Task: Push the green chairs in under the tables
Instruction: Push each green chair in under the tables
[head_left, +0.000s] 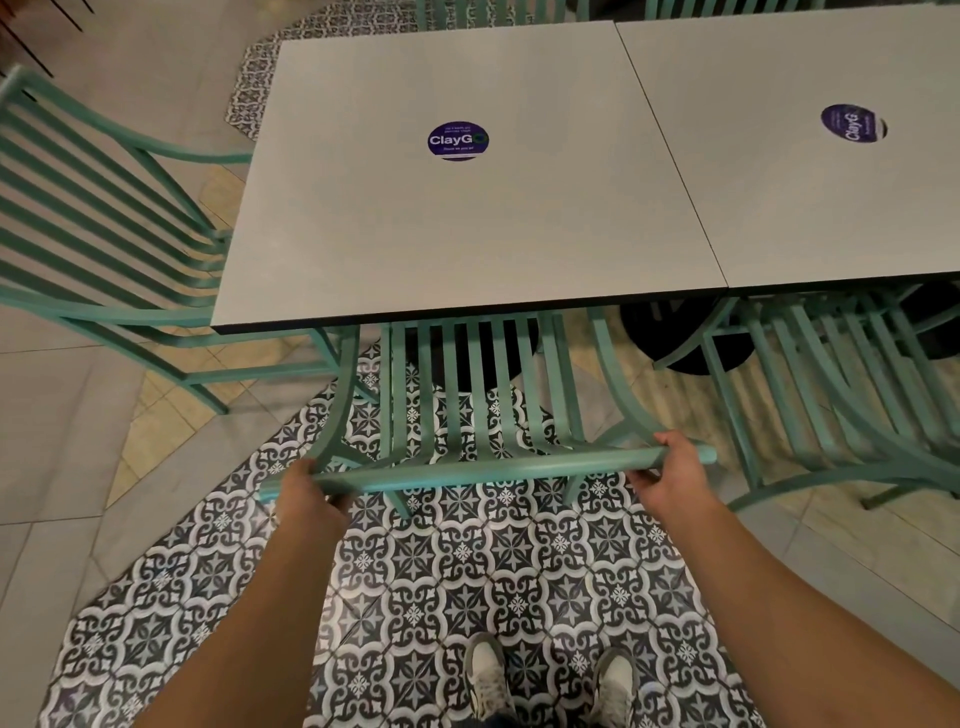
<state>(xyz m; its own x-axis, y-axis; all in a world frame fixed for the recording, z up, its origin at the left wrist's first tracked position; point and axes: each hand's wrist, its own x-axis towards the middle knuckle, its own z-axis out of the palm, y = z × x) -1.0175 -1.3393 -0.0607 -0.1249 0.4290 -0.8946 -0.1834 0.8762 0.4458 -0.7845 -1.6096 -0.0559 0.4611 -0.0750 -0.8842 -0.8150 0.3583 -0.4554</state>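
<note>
I grip the green chair's top rail (483, 470), left hand (306, 491) and right hand (670, 475) curled round either end for an even push. Its seat already sits under the grey table (415, 234).

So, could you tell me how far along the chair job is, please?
The right chair already sits tucked under its table. Both hands, left hand and right hand, grip the middle chair's top rail, partly in. The left chair, at the table's side, looks left to do.
</note>
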